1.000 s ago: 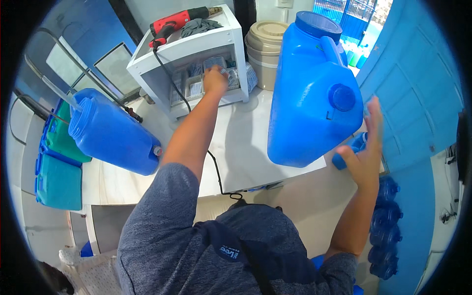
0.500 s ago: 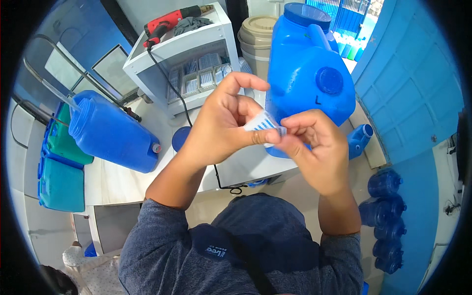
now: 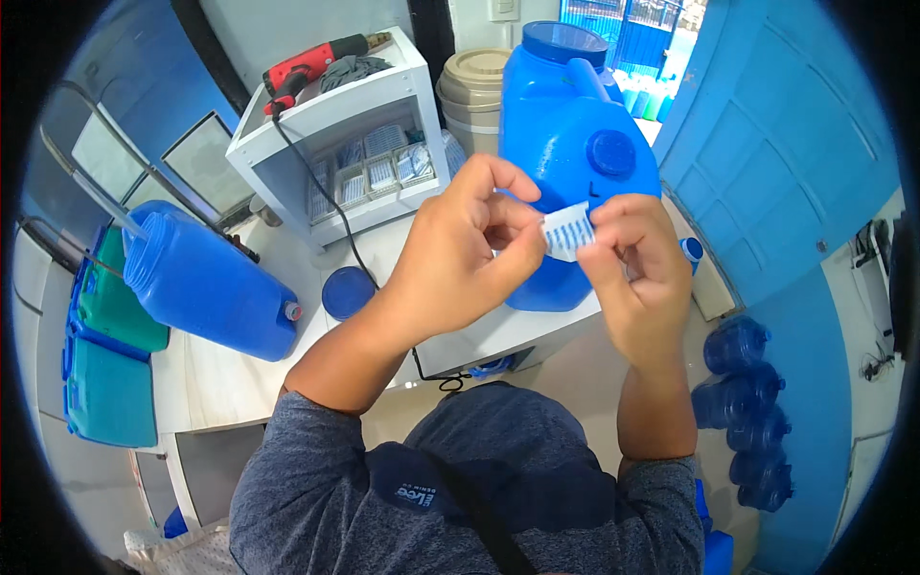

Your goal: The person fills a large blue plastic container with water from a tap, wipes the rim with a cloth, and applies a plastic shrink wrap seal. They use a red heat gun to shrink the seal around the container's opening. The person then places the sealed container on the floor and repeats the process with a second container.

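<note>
A small white plastic shrink seal [image 3: 569, 232] printed in rows of blue is stretched flat between my two hands. My left hand [image 3: 465, 254] pinches its left edge between thumb and fingers. The right edge is pinched by my right hand [image 3: 640, 278]. Just beyond them stands a large blue water jug [image 3: 537, 115] with a handle, a wide blue lid [image 3: 565, 40] on top and a round blue cap [image 3: 611, 151] facing me. Both hands hover in front of the jug, partly covering its lower body.
A white cabinet [image 3: 331, 158] holds baskets of similar seals, with a red and black heat gun [image 3: 305, 72] on top, its cord trailing down. Another blue jug [image 3: 211, 283] stands left, near a blue round lid [image 3: 349, 293]. Clear blue bottles [image 3: 752, 422] lie stacked at right.
The seal has gone from crumpled between my fingers to spread flat, and both hands have shifted slightly right. The view has moved a little, so the surroundings appear displaced.
</note>
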